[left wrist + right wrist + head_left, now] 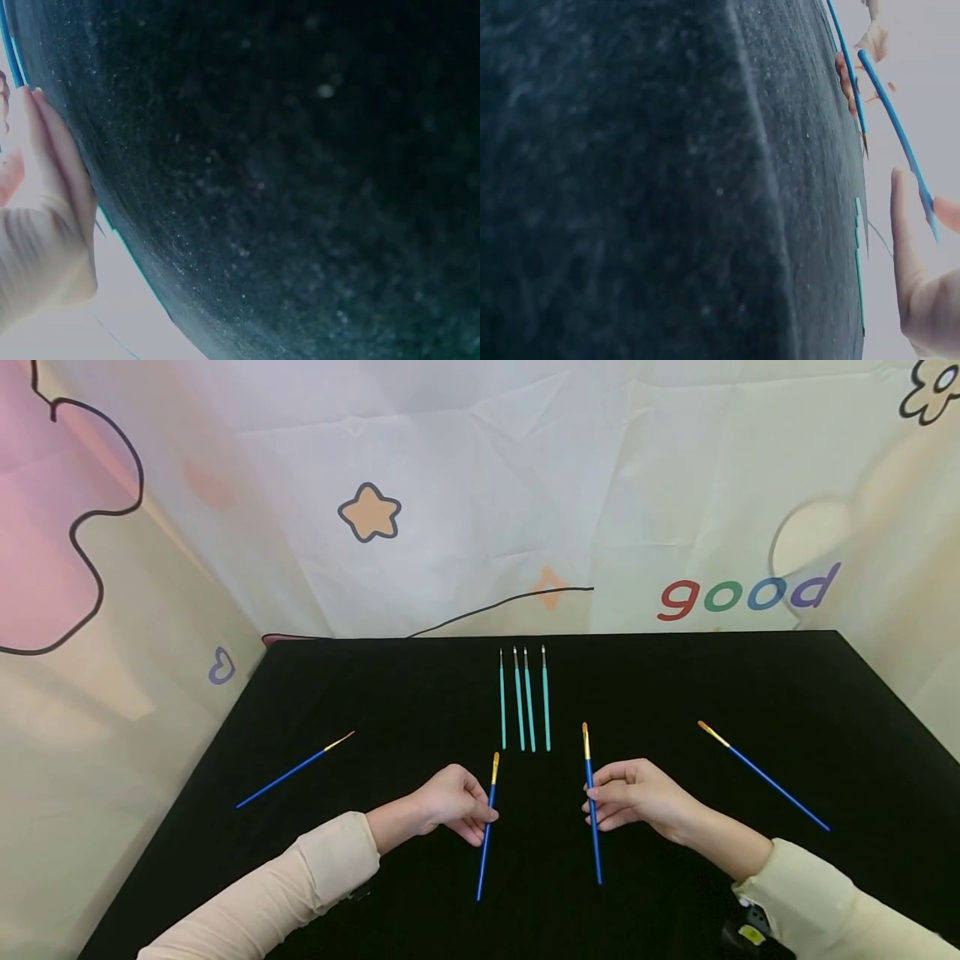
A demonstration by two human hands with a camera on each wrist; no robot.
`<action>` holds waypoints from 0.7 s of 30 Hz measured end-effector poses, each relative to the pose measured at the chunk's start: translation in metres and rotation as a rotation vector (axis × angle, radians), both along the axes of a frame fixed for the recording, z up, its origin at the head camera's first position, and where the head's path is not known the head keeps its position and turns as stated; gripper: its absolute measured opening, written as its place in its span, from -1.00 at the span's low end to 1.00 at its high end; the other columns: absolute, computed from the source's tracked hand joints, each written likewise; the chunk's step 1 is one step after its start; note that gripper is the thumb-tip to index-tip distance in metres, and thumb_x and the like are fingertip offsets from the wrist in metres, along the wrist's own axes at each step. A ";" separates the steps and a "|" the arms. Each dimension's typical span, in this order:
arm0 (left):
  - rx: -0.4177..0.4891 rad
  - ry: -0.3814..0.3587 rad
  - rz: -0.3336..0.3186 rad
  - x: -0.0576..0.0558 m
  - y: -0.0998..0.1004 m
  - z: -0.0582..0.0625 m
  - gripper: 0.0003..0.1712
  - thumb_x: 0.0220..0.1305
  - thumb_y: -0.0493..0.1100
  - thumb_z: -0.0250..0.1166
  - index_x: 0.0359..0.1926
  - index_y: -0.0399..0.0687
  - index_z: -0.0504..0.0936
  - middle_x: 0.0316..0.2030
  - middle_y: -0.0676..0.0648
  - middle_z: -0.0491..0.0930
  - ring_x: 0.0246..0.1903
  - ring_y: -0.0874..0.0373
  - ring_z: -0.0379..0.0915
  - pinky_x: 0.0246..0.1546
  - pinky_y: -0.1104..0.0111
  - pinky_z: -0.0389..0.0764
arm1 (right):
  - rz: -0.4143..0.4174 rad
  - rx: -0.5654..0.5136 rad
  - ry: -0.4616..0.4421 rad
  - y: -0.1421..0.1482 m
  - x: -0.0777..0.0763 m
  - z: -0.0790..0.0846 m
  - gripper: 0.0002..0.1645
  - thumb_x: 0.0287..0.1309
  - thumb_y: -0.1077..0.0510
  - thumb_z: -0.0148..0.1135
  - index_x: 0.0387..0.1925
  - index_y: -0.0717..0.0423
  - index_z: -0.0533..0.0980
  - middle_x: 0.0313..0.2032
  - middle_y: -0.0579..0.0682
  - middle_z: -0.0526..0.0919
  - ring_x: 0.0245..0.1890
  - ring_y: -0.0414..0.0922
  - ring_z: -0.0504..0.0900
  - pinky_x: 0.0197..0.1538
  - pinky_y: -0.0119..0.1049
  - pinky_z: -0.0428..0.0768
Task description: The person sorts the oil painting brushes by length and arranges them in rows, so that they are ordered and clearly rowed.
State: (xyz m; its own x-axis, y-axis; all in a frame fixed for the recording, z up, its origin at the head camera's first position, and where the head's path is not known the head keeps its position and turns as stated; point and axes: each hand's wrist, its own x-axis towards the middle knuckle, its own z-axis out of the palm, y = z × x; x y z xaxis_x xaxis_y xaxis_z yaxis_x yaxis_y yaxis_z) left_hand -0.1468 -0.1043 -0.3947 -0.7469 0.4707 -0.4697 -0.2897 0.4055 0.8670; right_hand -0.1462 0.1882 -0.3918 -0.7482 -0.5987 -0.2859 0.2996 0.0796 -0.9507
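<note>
In the head view my left hand (457,803) pinches a blue paintbrush (485,852) between thumb and fingers, bristles pointing away. Opposite it, my right hand (637,797) grips a second blue paintbrush (596,847) near the middle of its handle, bristles also at the far end. Both brushes stand nearly parallel, a hand's width apart. The left wrist view catches the left hand (49,172) at its edge with a bit of blue handle (13,56). In the right wrist view, the right hand (937,300) holds its blue brush (892,112), and the left hand shows beyond.
Several teal paintbrushes (529,710) lie side by side at the back centre of the black table (420,693). One blue paintbrush (288,772) lies slanted at left, another (780,785) at right. A printed cloth backdrop (480,485) hangs behind the table.
</note>
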 end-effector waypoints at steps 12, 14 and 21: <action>-0.063 0.046 0.026 0.000 0.002 -0.003 -0.93 0.11 -0.37 0.26 -0.44 -0.34 0.54 -0.65 -0.14 0.56 -0.70 0.20 0.53 -0.54 0.34 0.62 | 0.021 0.048 0.020 -0.020 -0.001 -0.006 -0.71 0.17 0.25 0.10 -0.16 0.45 0.42 -0.30 0.18 0.63 -0.33 -0.03 0.66 -0.26 -0.21 0.62; -0.063 0.047 0.029 0.000 0.002 -0.004 -0.93 0.11 -0.37 0.26 -0.43 -0.34 0.54 -0.65 -0.15 0.56 -0.70 0.20 0.53 -0.54 0.33 0.62 | 0.029 0.050 0.023 -0.024 0.000 -0.008 -0.71 0.17 0.26 0.10 -0.18 0.46 0.41 -0.31 0.19 0.63 -0.34 -0.03 0.66 -0.27 -0.21 0.63; -0.056 0.040 0.039 0.001 0.003 -0.005 -0.92 0.11 -0.38 0.25 -0.40 -0.38 0.54 -0.64 -0.15 0.56 -0.70 0.19 0.53 -0.55 0.32 0.62 | 0.036 0.075 0.013 -0.037 0.003 -0.013 -0.74 0.16 0.27 0.11 -0.21 0.46 0.43 -0.36 0.20 0.64 -0.45 -0.10 0.66 -0.32 -0.25 0.63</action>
